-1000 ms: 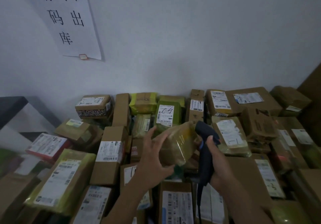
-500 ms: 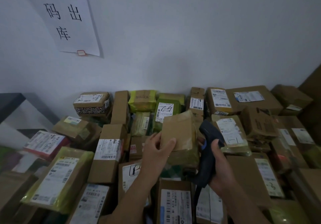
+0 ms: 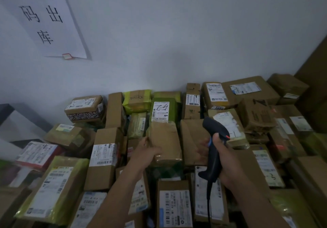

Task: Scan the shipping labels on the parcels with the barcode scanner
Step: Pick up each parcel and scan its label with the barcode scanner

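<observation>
One brown parcel [image 3: 166,139] in left hand [image 3: 145,152], scanner [image 3: 214,128] in right hand [image 3: 228,165]

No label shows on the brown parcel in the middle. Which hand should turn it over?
Left. The left hand grips the brown parcel at its near left corner; the right hand is wrapped round the scanner.

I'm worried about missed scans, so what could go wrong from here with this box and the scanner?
The brown box your left hand grips shows no label on its upper face, so it may go unscanned. The scanner in your right hand faces many exposed labels, such as on the green parcel, and could read the wrong one.
</observation>
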The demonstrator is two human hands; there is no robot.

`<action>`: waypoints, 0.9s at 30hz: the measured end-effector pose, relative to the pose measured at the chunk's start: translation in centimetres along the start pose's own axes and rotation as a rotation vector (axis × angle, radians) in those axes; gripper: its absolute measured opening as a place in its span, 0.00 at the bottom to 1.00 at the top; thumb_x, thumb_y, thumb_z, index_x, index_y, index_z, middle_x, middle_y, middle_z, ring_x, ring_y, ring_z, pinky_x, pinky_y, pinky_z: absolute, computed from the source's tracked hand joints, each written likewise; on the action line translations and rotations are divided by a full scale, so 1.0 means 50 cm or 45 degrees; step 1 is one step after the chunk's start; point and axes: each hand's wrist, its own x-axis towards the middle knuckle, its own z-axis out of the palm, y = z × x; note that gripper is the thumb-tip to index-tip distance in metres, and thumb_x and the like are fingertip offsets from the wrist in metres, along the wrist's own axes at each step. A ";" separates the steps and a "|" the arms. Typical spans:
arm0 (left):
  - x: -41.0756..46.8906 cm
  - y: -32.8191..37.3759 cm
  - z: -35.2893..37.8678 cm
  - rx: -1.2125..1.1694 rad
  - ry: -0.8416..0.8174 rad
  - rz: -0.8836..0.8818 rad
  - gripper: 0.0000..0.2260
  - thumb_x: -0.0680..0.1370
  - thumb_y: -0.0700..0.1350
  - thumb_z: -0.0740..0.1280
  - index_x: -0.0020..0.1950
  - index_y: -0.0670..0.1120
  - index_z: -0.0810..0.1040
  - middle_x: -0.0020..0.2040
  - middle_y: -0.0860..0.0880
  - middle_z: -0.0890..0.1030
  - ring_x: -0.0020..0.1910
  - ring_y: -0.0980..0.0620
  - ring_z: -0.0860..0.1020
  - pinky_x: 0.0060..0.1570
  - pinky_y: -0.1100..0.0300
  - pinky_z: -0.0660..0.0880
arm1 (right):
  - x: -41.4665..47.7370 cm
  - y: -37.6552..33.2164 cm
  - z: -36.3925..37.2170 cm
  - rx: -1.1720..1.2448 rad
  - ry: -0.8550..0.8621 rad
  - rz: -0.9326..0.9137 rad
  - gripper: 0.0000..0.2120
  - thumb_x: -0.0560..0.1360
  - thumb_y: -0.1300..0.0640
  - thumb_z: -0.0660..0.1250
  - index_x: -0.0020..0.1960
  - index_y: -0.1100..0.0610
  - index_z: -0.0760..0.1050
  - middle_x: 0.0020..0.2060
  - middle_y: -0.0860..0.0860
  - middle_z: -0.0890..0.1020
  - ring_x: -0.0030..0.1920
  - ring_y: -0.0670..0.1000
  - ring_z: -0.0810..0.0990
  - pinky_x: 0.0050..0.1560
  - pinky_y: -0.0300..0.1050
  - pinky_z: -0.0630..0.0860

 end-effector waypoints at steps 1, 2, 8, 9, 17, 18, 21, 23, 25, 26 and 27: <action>0.005 0.005 0.005 0.026 -0.030 -0.045 0.28 0.72 0.41 0.74 0.65 0.58 0.66 0.52 0.53 0.78 0.52 0.49 0.80 0.43 0.55 0.78 | 0.002 -0.001 -0.002 -0.001 0.002 -0.001 0.25 0.68 0.42 0.70 0.58 0.58 0.78 0.50 0.57 0.86 0.48 0.58 0.87 0.46 0.54 0.83; 0.011 0.008 0.011 0.060 -0.051 -0.073 0.25 0.71 0.41 0.74 0.61 0.58 0.67 0.52 0.52 0.79 0.51 0.49 0.80 0.45 0.54 0.79 | 0.003 0.000 -0.003 -0.003 0.001 -0.005 0.25 0.68 0.42 0.70 0.57 0.58 0.77 0.50 0.57 0.86 0.47 0.58 0.87 0.47 0.55 0.83; 0.037 -0.029 0.021 0.199 0.004 -0.100 0.30 0.68 0.44 0.75 0.69 0.51 0.70 0.53 0.51 0.80 0.52 0.50 0.79 0.51 0.54 0.78 | 0.009 0.003 -0.004 0.015 -0.008 -0.053 0.25 0.68 0.44 0.69 0.59 0.59 0.77 0.49 0.59 0.86 0.43 0.58 0.87 0.45 0.56 0.83; 0.042 -0.037 0.021 0.195 0.031 -0.087 0.29 0.71 0.44 0.74 0.70 0.50 0.69 0.53 0.53 0.79 0.51 0.52 0.78 0.47 0.56 0.76 | 0.010 0.003 -0.006 0.009 -0.006 -0.058 0.25 0.68 0.44 0.69 0.59 0.60 0.77 0.49 0.59 0.86 0.43 0.58 0.87 0.44 0.55 0.83; 0.078 -0.076 0.048 0.105 0.060 -0.073 0.29 0.76 0.38 0.71 0.74 0.51 0.65 0.48 0.57 0.76 0.47 0.58 0.76 0.38 0.64 0.74 | 0.017 0.016 -0.003 -0.042 -0.033 -0.073 0.23 0.68 0.44 0.68 0.54 0.60 0.77 0.46 0.57 0.86 0.41 0.57 0.86 0.44 0.55 0.83; 0.080 -0.082 0.048 0.120 0.059 -0.068 0.28 0.76 0.37 0.71 0.72 0.54 0.65 0.48 0.58 0.76 0.47 0.58 0.77 0.36 0.65 0.74 | 0.018 0.018 -0.003 -0.049 -0.038 -0.074 0.22 0.68 0.44 0.68 0.54 0.60 0.77 0.45 0.57 0.86 0.41 0.57 0.86 0.43 0.55 0.83; 0.083 -0.102 0.051 0.211 0.100 -0.039 0.29 0.76 0.37 0.71 0.73 0.53 0.64 0.52 0.55 0.78 0.53 0.52 0.79 0.39 0.62 0.76 | 0.020 0.020 -0.006 -0.050 -0.046 -0.078 0.21 0.68 0.44 0.69 0.52 0.60 0.77 0.43 0.55 0.86 0.40 0.57 0.87 0.40 0.52 0.84; 0.088 -0.109 0.055 0.251 0.120 -0.054 0.29 0.76 0.37 0.70 0.74 0.51 0.64 0.55 0.52 0.79 0.56 0.49 0.78 0.45 0.58 0.79 | 0.020 0.020 -0.009 -0.049 -0.049 -0.077 0.22 0.68 0.44 0.69 0.53 0.60 0.77 0.42 0.55 0.87 0.39 0.57 0.87 0.38 0.51 0.84; 0.094 -0.109 0.056 0.272 0.111 -0.118 0.28 0.76 0.38 0.71 0.73 0.49 0.66 0.60 0.47 0.79 0.59 0.46 0.77 0.57 0.50 0.78 | 0.020 0.022 -0.012 -0.044 -0.054 -0.077 0.23 0.68 0.44 0.69 0.54 0.60 0.77 0.42 0.55 0.86 0.40 0.57 0.87 0.39 0.51 0.84; 0.097 -0.109 0.055 0.270 0.098 -0.151 0.27 0.76 0.39 0.71 0.73 0.48 0.67 0.61 0.46 0.79 0.60 0.45 0.77 0.60 0.48 0.76 | 0.020 0.022 -0.013 -0.041 -0.055 -0.077 0.23 0.68 0.44 0.69 0.54 0.60 0.77 0.42 0.55 0.86 0.40 0.57 0.86 0.39 0.51 0.84; 0.102 -0.111 0.053 0.266 0.085 -0.174 0.25 0.76 0.39 0.71 0.72 0.47 0.69 0.61 0.45 0.79 0.60 0.44 0.77 0.62 0.47 0.76 | 0.020 0.021 -0.013 -0.040 -0.055 -0.079 0.23 0.68 0.44 0.69 0.54 0.60 0.77 0.42 0.55 0.86 0.40 0.57 0.86 0.39 0.51 0.84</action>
